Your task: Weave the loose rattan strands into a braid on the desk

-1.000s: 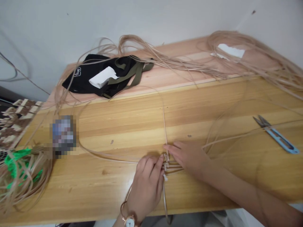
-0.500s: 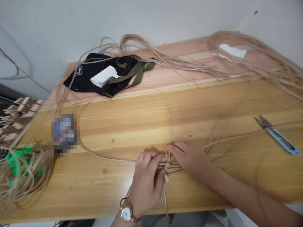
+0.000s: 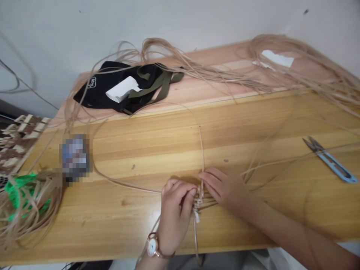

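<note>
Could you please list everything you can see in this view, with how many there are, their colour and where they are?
wooden table: one, light honey-toned, under everything
cane strands: many, pale tan, loose across the far side and the left end
woven cane crossing: one, pale tan, near edge, between the hands
black bag: one, far left of the table
olive straps: several, on the bag
white paper: two pieces, one on the bag, one far right among strands
thread snips: one pair, blue and steel, right
green netting: one, bright green, left end
patterned cloth: one, brown and cream, beyond the left end
blurred object: one, pixelated, left
wristwatch: one, rose gold, white dial, left wrist
left hand: one, at the crossing
right hand: one, at the crossing
</note>
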### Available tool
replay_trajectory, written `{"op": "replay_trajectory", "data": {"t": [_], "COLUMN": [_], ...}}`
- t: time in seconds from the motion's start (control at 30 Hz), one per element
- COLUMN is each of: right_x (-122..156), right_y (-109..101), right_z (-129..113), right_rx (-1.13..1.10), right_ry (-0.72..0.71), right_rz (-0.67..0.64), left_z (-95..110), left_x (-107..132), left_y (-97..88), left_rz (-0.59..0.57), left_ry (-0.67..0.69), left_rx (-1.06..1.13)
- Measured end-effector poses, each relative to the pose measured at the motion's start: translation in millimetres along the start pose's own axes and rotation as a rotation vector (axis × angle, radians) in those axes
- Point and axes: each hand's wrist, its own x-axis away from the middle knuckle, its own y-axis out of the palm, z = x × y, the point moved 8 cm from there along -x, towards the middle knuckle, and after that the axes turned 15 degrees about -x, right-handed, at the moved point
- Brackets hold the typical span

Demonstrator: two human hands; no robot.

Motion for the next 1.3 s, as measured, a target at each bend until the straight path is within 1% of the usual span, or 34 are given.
{"op": "replay_trajectory", "data": {"t": [0.1, 0.27, 0.33, 0.5, 0.6, 0.67, 0.93, 1.3], "right_x": [0, 0, -1, -1, 1, 1, 1, -2], "right_y": [-4, -5, -5, 0, 2, 3, 1, -2], "right_z": [1, 9, 14, 30, 35, 36, 34, 32], "right_rx": [-0.126, -0.332, -0.417, -0.638, -0.689, -0.701, -0.703, -0.672], "right_ry": [0.017, 0.110, 0.167, 0.365, 0.460, 0.498, 0.504, 0.476], "right_rz": [0.019, -0.005, -0.002, 0.015, 0.048, 0.073, 0.136, 0.138], "left_z": [-1, 0, 0, -1, 0, 0, 1, 3], "left_x": [1, 2, 1, 1, 2, 2, 4, 4], "left_y": [-0.3, -0.9, -0.8, 0.0, 1.1, 2.1, 3.5, 2.7], "left_rz": [0.015, 0.020, 0.018, 0.017, 0.021, 0.024, 0.024, 0.028], "left_ry": [-0.010, 0.000, 0.008, 0.022, 0.031, 0.032, 0.061, 0.084], "left_rx": [0.018, 0.026, 0.030, 0.023, 0.001, -0.022, -0.046, -0.040]}}
